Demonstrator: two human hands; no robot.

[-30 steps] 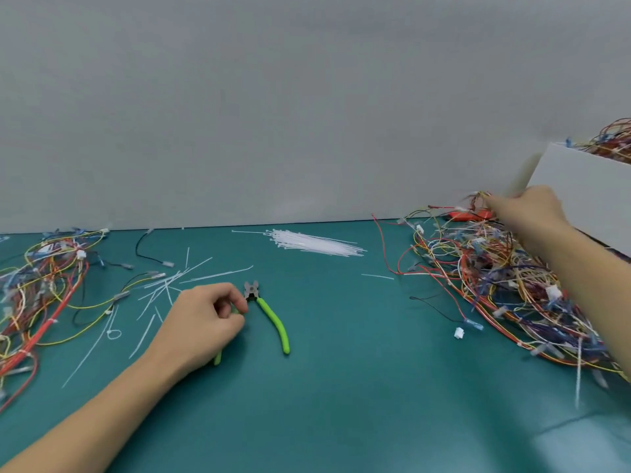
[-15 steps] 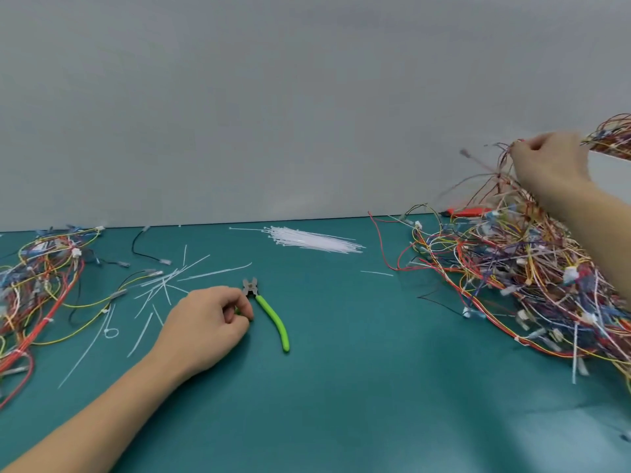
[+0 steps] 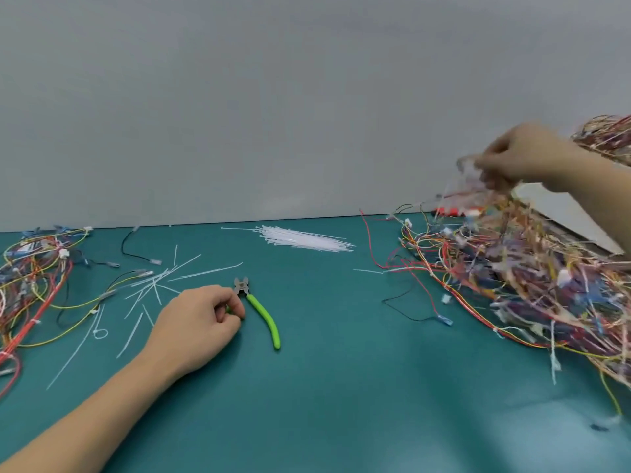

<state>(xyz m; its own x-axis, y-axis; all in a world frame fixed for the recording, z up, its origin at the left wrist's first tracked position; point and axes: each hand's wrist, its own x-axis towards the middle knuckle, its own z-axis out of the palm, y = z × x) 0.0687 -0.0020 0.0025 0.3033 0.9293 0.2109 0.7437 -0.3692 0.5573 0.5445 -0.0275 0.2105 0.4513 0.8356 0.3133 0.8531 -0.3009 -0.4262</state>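
Wire tangle [image 3: 512, 278]: mass of thin multicoloured leads with small connectors, at the right of the table [image 3: 341, 387]; its top is held up in the air and the rest drapes down onto the mat
Handling: judged light, limp and snag-prone; strands will drag their neighbours along, so a hold on a gathered bunch near the top suits better than a single lead
Axis: no one long axis; the lifted part hangs from the hand down and to the right, loose ends pointing all ways
Right hand [image 3: 522, 158]: raised over the heap, fingers curled onto its top strands; blurred, so the exact pinch cannot be told
Left hand [image 3: 198, 322]: resting on the mat, fingers curled round one handle of the flush cutters [image 3: 261, 310]
Cutters' axis: jaws point away toward the wall, the free green handle trails toward the person
Surroundings: cable ties [image 3: 300, 238] bundled near the wall; cut tie ends [image 3: 160, 285] left of the cutters; a second wire pile [image 3: 30, 278] at far left
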